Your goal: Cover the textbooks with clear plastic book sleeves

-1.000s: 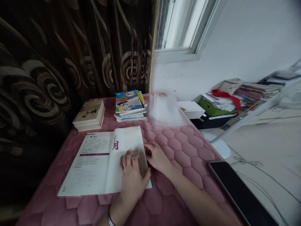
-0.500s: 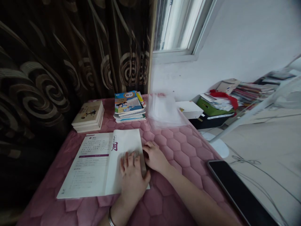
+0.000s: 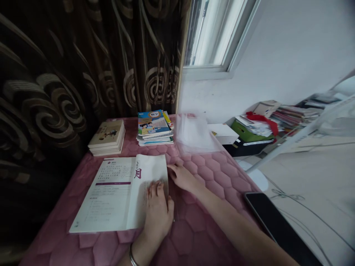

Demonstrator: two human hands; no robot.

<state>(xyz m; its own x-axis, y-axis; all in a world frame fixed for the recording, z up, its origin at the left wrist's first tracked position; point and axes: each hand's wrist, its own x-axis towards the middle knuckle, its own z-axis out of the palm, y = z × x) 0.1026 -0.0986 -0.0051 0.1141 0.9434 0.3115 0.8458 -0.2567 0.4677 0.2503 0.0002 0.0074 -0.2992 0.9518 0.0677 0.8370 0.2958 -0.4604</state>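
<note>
An open book (image 3: pixel 113 192) lies on the pink quilted table cover (image 3: pixel 210 177), printed page on the left, a mostly blank page with a purple mark on the right. My left hand (image 3: pixel 159 210) lies flat on the lower right part of the blank page, fingers stretched out, a bracelet on the wrist. My right hand (image 3: pixel 181 176) rests on the table cover right beside the book's right edge, its extended fingertips touching that edge near the top. Neither hand visibly holds anything.
Two stacks of books stand at the back: a beige stack (image 3: pixel 107 137) and a colourful stack (image 3: pixel 154 127). Clear plastic sheets (image 3: pixel 194 133) lie beside them. A dark tablet (image 3: pixel 277 225) sits at the right edge. Beyond are a white box (image 3: pixel 224 133), piled papers (image 3: pixel 266 122) and a curtain (image 3: pixel 69 74).
My right hand has slid away from me along the book's right edge. My left hand has shifted slightly right on the page, and the right page's edge looks drawn in.
</note>
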